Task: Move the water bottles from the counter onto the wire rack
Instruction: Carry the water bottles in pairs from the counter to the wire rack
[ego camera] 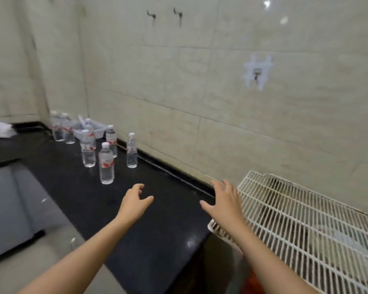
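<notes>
Water bottles stand on the black counter [157,209], far over to the left by the wall. All of them stand up straight with their white caps on. I think they sit in a loose bunch so each one is easy to pick out.

I can count seven, though the far ones are blurry, so I am not fully sure. The nearest bottle [106,163] stands alone at the front. One bottle [132,150] stands close to the wall. Another bottle [88,148] is just behind and to the left of the nearest one. One more [111,140] is behind those. A fifth [89,125] peeks up next to a small white basket [98,129]. The last two [61,128] stand together in the corner.

There is one wire rack [306,219]. It lies flat on the right, past the end of the counter. No bottle stands up on it. Something clear and blurry is at its far right edge, and I cannot tell what it is.

Two hands reach out over the counter. The left hand [134,201] has its fingers [139,187] open and curled, and it holds nothing. The right hand [224,201] has its fingers [219,184] spread wide near the rack's corner, and it holds nothing. Both point toward the bottles, so I think they are about to grab. The nearest bottle looks like the easy first pick.
</notes>
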Demonstrator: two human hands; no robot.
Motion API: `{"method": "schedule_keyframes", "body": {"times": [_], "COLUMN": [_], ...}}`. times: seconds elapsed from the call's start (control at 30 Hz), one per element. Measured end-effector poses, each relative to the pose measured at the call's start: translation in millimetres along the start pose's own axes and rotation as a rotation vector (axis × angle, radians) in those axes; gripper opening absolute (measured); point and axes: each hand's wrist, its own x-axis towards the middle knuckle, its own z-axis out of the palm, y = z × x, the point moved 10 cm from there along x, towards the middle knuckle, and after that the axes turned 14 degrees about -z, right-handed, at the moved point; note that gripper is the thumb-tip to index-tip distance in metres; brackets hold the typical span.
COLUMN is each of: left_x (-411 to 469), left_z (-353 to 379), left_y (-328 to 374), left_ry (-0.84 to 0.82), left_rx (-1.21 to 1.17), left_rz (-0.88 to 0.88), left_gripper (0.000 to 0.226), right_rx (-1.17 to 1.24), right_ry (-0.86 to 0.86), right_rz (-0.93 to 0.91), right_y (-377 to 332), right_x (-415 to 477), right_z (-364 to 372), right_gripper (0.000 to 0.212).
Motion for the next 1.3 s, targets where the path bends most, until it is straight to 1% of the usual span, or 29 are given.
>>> {"method": "schedule_keyframes", "body": {"times": [0.07,0.17,0.2,0.27,0.33,0.5,0.6,0.8,0.93,1.03,1.1,1.2,1.3], "left_x": [18.6,46.1,50.2,55.1,55.1,48.8,46.4,73.4,132.2,184.4,219.3,273.8,313.4], "left_z": [-55.4,-151.6,-167.0,-221.2,-260.2,-345.9,-381.0,-417.4,-446.5,-469.3,-486.4,-519.6,-541.6], "left_y": [-28.6,-83.7,-94.1,-129.1,-159.1,-240.6,-282.5,-329.1,-348.6,-354.9,-352.2,-347.2,-358.7], "left_ry": [0.051,0.178,0.197,0.261,0.320,0.431,0.491,0.561,0.584,0.573,0.567,0.597,0.606], "left_rx": [-0.024,-0.051,-0.061,-0.083,-0.099,-0.138,-0.160,-0.180,-0.183,-0.175,-0.164,-0.152,-0.161], "left_rz": [-0.044,-0.111,-0.127,-0.165,-0.202,-0.316,-0.394,-0.476,-0.491,-0.505,-0.515,-0.492,-0.512], "left_gripper": [0.050,0.049,0.049,0.048,0.046,0.046,0.045,0.044,0.044,0.043,0.043,0.043,0.042], "right_rx": [0.024,0.052,0.059,0.092,0.120,0.139,0.146,0.204,0.283,0.335,0.356,0.359,0.370], "right_ry": [-0.017,-0.075,-0.094,-0.139,-0.191,-0.408,-0.493,-0.470,-0.437,-0.395,-0.380,-0.366,-0.374], "right_rz": [-0.033,-0.098,-0.095,-0.120,-0.131,-0.201,-0.261,-0.347,-0.389,-0.365,-0.332,-0.350,-0.352], "right_y": [-43.4,-114.5,-122.8,-163.6,-193.9,-274.7,-317.2,-389.7,-435.7,-462.2,-479.0,-512.8,-540.3], "right_x": [16.9,40.1,42.0,55.3,60.1,58.1,64.6,127.3,193.3,246.9,281.5,336.5,375.9], "right_z": [25.0,78.7,88.1,124.9,158.3,257.1,301.1,354.0,393.4,417.3,431.0,450.4,474.4], "right_gripper": [0.064,0.062,0.062,0.061,0.061,0.061,0.060,0.054,0.052,0.047,0.045,0.045,0.044]}}
